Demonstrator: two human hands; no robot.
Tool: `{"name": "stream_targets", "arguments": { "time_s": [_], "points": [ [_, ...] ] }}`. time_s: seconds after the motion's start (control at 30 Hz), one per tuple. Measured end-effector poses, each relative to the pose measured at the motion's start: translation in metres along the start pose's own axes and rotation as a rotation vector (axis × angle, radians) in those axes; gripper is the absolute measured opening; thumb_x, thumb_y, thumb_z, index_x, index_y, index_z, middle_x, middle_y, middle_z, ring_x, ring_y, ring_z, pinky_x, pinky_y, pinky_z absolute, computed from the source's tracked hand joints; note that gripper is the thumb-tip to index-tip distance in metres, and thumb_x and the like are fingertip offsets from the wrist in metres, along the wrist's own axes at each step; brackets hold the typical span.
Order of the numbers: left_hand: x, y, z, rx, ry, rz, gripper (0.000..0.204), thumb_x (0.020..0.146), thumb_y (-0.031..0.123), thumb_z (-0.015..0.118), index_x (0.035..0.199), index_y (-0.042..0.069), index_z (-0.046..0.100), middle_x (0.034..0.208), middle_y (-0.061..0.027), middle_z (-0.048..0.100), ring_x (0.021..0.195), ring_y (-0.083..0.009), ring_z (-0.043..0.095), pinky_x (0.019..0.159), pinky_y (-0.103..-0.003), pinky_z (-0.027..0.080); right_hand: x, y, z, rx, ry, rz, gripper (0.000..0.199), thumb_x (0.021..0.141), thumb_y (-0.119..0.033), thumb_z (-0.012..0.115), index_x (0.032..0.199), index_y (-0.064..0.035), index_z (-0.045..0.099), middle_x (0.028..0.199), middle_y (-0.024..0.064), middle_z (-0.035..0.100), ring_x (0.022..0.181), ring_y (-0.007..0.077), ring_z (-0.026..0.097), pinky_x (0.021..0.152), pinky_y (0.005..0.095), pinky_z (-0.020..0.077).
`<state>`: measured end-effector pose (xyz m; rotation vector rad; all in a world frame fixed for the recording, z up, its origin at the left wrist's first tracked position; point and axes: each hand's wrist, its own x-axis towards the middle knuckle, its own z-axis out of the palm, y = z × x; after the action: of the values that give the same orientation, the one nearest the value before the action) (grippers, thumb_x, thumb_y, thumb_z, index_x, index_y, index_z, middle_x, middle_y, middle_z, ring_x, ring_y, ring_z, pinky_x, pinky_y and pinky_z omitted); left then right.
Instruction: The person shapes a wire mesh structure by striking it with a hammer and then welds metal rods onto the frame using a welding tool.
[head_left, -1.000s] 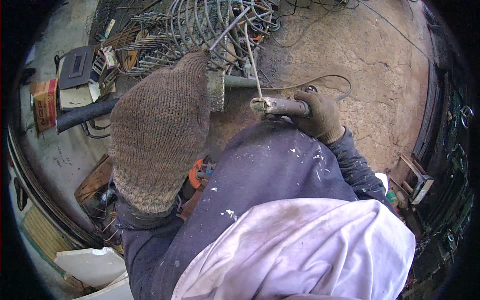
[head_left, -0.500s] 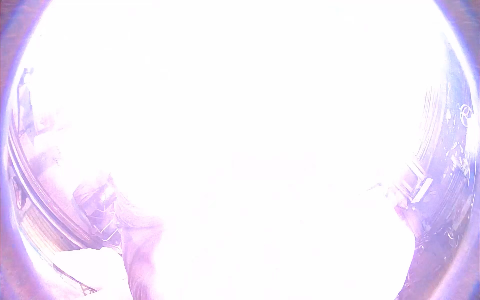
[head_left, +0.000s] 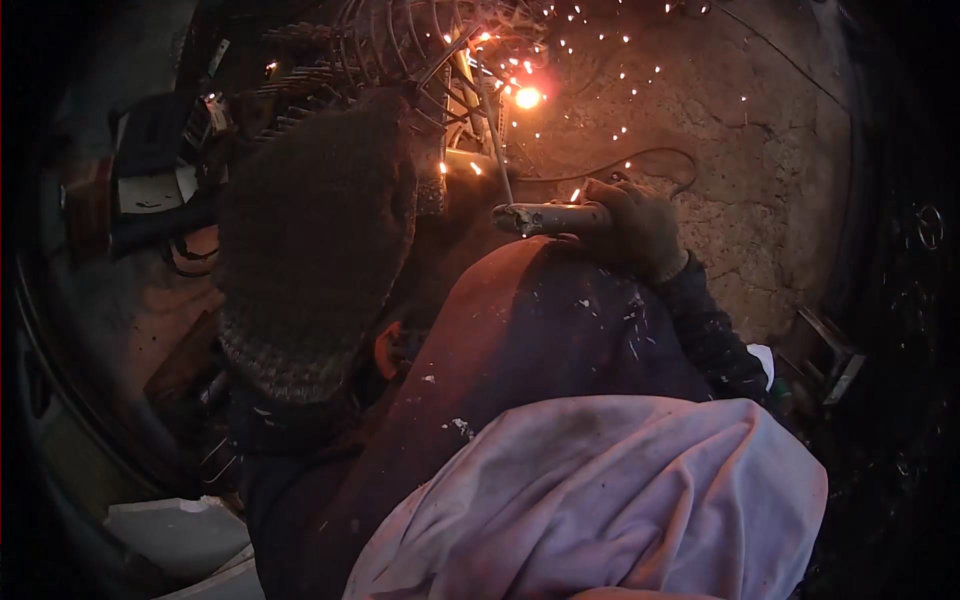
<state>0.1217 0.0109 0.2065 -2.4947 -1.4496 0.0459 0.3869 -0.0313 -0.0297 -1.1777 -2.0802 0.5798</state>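
My right hand (head_left: 640,228), in a dark work glove, is closed around a welding electrode holder (head_left: 550,218) just above my knee. A thin welding rod (head_left: 493,125) rises from the holder's jaw toward a frame of curved metal rods (head_left: 385,45). Beside the rod's upper part there is a bright orange glow (head_left: 528,97), and sparks scatter around it. Large and close on the left is my left hand (head_left: 312,240) in a thick knitted glove, its back toward me. It reaches up to the lower edge of the metal frame; its fingers are hidden in the dark.
A pinkish cloth (head_left: 610,490) drapes over my lap and dark trousers (head_left: 590,320). A cable (head_left: 690,165) curls on the rough floor (head_left: 760,230). Dark boxy items (head_left: 155,135) stand at the far left, a white panel (head_left: 180,535) at the lower left, and a small metal bracket (head_left: 835,360) at the right.
The white glare that flooded the earlier picture has gone, leaving a dim scene with scattered sparks. The glare hid most of the hands, so I cannot tell how they moved.
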Motion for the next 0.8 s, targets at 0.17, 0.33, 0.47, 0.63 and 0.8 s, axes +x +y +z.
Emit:
{"name": "stream_targets", "arguments": {
  "time_s": [0.17,0.33,0.47,0.63,0.8],
  "points": [
    [-0.007,0.005,0.001,0.057,-0.001,-0.098,0.029,0.098,0.022,0.066,0.125,0.014,0.071,0.098,-0.0135,0.074,0.085,-0.0320,0.072,0.078,-0.044,0.058,0.000,-0.003,-0.005,-0.043,-0.072,0.072,0.054,0.071,-0.042,0.091,0.113,-0.0163,0.068,0.091,0.0112,0.073,0.077,0.0325,0.073,0.070,0.0428,0.0568],
    [0.002,0.009,-0.010,-0.040,-0.115,-0.149,0.029,0.101,0.024,0.061,0.127,0.015,0.072,0.101,-0.0151,0.075,0.090,-0.0329,0.073,0.081,-0.045,0.059,0.001,-0.003,-0.006,0.007,-0.113,0.110,0.054,0.071,-0.039,0.090,0.115,-0.0146,0.069,0.095,0.0120,0.074,0.085,0.0327,0.074,0.075,0.0439,0.0575],
    [0.002,0.007,-0.009,-0.102,-0.117,-0.189,0.030,0.102,0.024,0.060,0.128,0.013,0.071,0.103,-0.0162,0.075,0.093,-0.0334,0.074,0.082,-0.044,0.059,0.003,-0.005,-0.009,0.009,-0.147,0.152,0.054,0.071,-0.037,0.089,0.116,-0.0140,0.069,0.100,0.0124,0.075,0.090,0.0329,0.074,0.077,0.0447,0.0578],
    [0.010,0.017,-0.019,-0.091,-0.223,-0.251,0.032,0.101,0.023,0.060,0.127,0.009,0.071,0.103,-0.0177,0.075,0.094,-0.0339,0.074,0.083,-0.045,0.059,0.001,0.001,-0.006,-0.019,-0.122,0.132,0.056,0.070,-0.033,0.088,0.119,-0.0148,0.069,0.103,0.0117,0.075,0.090,0.0331,0.074,0.076,0.0438,0.0577],
    [-0.001,0.011,-0.002,-0.063,-0.065,-0.222,0.032,0.100,0.022,0.061,0.127,0.009,0.071,0.106,-0.0180,0.075,0.096,-0.0349,0.073,0.084,-0.045,0.059,0.003,0.001,-0.007,-0.021,-0.145,0.144,0.055,0.069,-0.032,0.087,0.119,-0.0154,0.069,0.101,0.0116,0.075,0.089,0.0339,0.073,0.076,0.0440,0.0572]
  ]
}}
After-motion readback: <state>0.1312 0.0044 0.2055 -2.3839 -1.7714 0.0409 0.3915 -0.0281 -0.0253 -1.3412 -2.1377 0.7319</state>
